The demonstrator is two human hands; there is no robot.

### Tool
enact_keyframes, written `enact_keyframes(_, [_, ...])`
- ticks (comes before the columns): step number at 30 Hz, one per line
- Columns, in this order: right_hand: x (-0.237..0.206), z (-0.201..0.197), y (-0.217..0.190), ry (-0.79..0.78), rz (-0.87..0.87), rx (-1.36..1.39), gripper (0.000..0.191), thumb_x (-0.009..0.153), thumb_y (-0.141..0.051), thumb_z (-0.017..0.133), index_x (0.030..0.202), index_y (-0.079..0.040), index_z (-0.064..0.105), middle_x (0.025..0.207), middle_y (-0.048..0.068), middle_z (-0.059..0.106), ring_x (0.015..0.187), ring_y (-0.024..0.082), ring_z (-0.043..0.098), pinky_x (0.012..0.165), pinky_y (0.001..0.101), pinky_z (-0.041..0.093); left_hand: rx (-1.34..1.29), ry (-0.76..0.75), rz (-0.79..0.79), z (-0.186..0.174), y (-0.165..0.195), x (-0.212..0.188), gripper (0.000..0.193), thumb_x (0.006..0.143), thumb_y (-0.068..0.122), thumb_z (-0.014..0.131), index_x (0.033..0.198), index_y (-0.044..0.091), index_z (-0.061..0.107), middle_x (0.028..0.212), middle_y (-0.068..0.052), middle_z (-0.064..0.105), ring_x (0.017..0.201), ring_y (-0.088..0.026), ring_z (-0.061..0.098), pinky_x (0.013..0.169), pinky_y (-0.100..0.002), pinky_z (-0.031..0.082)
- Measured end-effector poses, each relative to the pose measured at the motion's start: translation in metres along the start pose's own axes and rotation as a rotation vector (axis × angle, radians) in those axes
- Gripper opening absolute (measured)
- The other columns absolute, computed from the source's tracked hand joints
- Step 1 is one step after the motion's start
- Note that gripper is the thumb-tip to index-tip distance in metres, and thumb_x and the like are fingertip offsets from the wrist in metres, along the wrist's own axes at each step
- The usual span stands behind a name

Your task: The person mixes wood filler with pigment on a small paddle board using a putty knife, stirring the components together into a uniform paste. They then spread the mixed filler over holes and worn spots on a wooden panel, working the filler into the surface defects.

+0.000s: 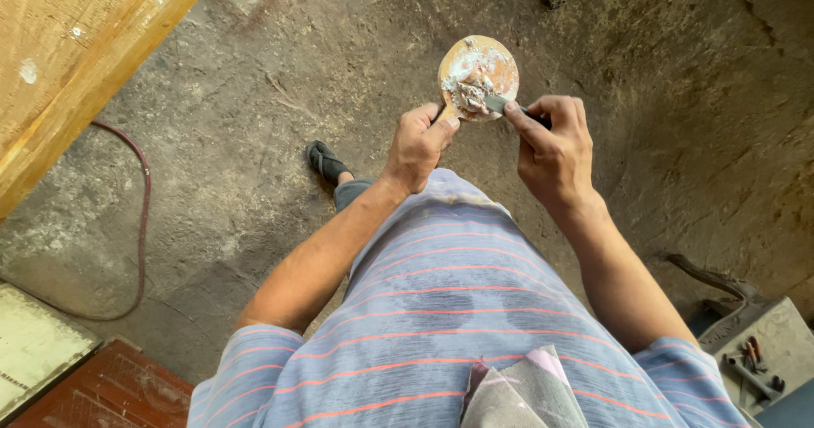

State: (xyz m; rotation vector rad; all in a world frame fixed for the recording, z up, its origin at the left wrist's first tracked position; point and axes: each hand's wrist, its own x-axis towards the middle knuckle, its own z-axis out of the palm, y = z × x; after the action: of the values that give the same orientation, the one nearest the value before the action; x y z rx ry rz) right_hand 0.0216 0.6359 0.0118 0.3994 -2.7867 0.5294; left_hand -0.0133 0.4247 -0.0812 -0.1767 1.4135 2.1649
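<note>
— Head view: left hand (417, 146) closed around the lower edge of a round disc (478, 77), thumb on top, fingers (405, 121) curled underneath. Held out in front of the body, well above the floor (254, 140).

— And the right hand (553, 144)?

— Closed too, fingers (551, 106) pinched on the dark handle of a small knife (502, 104), blade flat in the grey-white paste (468, 89) heaped on the disc.

— Handling of the disc?

— Probably light and stiff, thin like a bit of wood or board, brownish where bare. Flat, rimless, so nothing to stop the paste sliding off if tipped; best kept level. Sensible hold at the clean lower edge, exactly where gripped now, away from the smeared top.

— Paste itself?

— Looks thick, soft and sticky, lumpy near the middle, thin white smears toward the far edge. Likely to cling to the blade rather than drip. Knife handle narrow, possibly slick if smeared; cannot tell.

— Any real containers?

— None with walls. Only the disc acting as a palette, paste as its one load.

— Around?

— Rough dark floor, red hose (142, 225) curving at the left, wooden plank (76, 63) at the upper left, sandalled foot (326, 161) below the disc, metal tools (750, 364) on a grey block at the lower right.
</note>
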Motion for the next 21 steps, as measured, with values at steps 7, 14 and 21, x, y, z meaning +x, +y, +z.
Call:
enact_keyframes(7, [-0.001, -0.011, 0.013, -0.068, -0.03, 0.007, 0.03, 0.096, 0.005, 0.075, 0.119, -0.014, 0.08, 0.103, 0.006, 0.068, 0.094, 0.023, 0.065, 0.075, 0.0346, 0.055, 0.01, -0.004, -0.033, -0.002, -0.004, -0.003, 0.02, 0.096, 0.014, 0.063, 0.078, 0.007, 0.059, 0.064, 0.007, 0.047, 0.052, -0.002, 0.037, 0.043, -0.025, 0.026])
enact_keyframes(14, [-0.003, -0.025, 0.031, -0.208, 0.074, 0.135, 0.018, 0.097, -0.001, 0.076, 0.11, -0.012, 0.08, 0.097, 0.003, 0.071, 0.082, 0.017, 0.068, 0.068, 0.0309, 0.056, -0.137, -0.101, -0.144, -0.006, 0.008, -0.006, 0.018, 0.096, 0.016, 0.063, 0.08, 0.008, 0.058, 0.061, 0.008, 0.042, 0.049, -0.002, 0.03, 0.04, -0.024, 0.021])
enact_keyframes(21, [0.014, -0.027, 0.039, -0.224, 0.126, 0.168, 0.019, 0.097, 0.001, 0.075, 0.112, -0.01, 0.08, 0.092, 0.004, 0.069, 0.076, 0.017, 0.065, 0.064, 0.0323, 0.052, -0.035, -0.118, -0.064, -0.002, 0.002, -0.016, 0.021, 0.098, 0.015, 0.062, 0.079, 0.006, 0.058, 0.062, 0.006, 0.046, 0.05, -0.004, 0.035, 0.042, -0.025, 0.027])
